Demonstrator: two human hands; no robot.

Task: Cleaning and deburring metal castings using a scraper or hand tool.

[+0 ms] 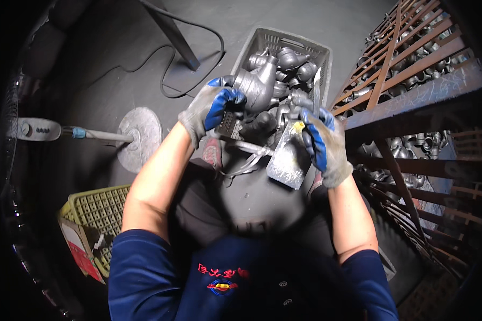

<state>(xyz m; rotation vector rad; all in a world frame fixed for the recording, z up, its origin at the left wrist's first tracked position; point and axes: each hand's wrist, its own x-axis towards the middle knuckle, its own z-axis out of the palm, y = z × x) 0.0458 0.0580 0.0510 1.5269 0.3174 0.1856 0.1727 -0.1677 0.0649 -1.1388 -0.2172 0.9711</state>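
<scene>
My left hand [214, 104], in a grey work glove with blue-coated fingers, is closed on the side of a large grey metal pipe fitting [257, 88]. The fitting tapers to a narrower neck, tilted up and to the right, above the near end of a grey plastic crate [328, 64]. In a matching glove, my right hand [324, 142] is closed around a flat, narrow metal tool [317, 91], whose blade points away from me. Its exact kind is unclear. Just below and left of that hand is a scuffed silvery plate [286, 166] with a yellow spot near its top.
Several smaller fittings [292, 59] fill the crate. Rusty barred metal cages [412, 101] holding more fittings rise on the right. At left lie a round-based stand [139, 139] and a yellow-green crate [99, 211]. A black cable [219, 40] loops around a metal leg [177, 40].
</scene>
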